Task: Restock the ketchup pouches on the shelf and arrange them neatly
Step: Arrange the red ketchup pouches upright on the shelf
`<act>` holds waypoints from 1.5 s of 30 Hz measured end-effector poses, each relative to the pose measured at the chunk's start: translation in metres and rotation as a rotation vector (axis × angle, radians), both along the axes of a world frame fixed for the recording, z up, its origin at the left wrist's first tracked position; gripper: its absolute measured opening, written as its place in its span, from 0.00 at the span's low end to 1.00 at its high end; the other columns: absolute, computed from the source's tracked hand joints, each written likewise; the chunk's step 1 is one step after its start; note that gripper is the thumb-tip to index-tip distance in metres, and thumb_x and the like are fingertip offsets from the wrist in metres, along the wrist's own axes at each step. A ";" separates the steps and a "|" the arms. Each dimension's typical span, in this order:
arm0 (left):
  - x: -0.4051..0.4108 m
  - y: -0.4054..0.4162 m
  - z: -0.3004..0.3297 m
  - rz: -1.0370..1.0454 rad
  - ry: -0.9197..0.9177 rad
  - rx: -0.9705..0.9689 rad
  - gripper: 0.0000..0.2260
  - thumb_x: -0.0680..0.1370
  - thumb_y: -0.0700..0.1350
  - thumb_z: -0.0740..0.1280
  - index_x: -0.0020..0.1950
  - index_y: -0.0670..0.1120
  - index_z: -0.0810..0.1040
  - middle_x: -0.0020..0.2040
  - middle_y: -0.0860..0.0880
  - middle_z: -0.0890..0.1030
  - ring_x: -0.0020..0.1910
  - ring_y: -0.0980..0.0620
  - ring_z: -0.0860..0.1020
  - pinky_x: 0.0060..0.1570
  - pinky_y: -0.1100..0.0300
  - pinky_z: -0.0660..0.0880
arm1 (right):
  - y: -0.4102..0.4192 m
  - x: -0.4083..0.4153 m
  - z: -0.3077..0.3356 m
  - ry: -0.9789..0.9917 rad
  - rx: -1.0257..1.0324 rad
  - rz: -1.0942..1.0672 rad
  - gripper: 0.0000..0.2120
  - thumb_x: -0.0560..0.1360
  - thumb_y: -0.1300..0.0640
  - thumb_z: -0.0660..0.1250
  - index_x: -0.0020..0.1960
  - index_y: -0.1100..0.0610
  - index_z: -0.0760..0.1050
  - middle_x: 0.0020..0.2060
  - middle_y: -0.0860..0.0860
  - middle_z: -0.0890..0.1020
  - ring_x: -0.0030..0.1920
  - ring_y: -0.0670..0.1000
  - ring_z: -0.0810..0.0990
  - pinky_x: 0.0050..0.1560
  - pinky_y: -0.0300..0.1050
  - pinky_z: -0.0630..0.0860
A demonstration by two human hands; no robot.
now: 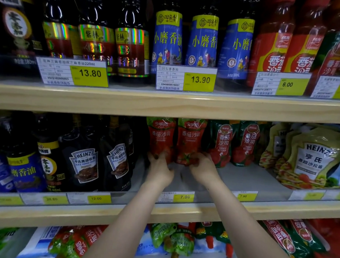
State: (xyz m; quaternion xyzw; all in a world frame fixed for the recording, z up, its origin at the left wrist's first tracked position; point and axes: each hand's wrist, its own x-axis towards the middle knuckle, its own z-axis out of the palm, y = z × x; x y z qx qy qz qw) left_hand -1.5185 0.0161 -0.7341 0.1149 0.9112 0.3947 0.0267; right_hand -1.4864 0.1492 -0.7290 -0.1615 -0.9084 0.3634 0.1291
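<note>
Where I reach: as both arms go in over the shelf lip (180, 208), two red pouches stand upright, side by side at the back.
Left hand (159, 168): fingers curled on the left pouch (161, 136) at its base.
Right hand (202, 167): pinching the right pouch (190, 138) low, it seems; fingertips blur.
Room: bare shelf floor (241, 180) before the green-topped pouches (221, 143); black pouches (84, 160) crowd my left.

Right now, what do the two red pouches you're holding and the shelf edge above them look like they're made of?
Two red ketchup pouches: soft glossy plastic film, judging by creases and sheen. Pale shelf edge: wood or wood-look laminate, matte, faint grain; can't tell which.
</note>
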 end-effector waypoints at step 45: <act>0.091 0.057 0.003 -0.510 0.543 -0.132 0.14 0.77 0.50 0.62 0.61 0.50 0.73 0.56 0.50 0.79 0.54 0.48 0.77 0.47 0.53 0.76 | 0.095 0.136 0.026 0.050 0.322 0.090 0.16 0.75 0.60 0.62 0.63 0.57 0.73 0.59 0.56 0.74 0.61 0.54 0.73 0.58 0.42 0.67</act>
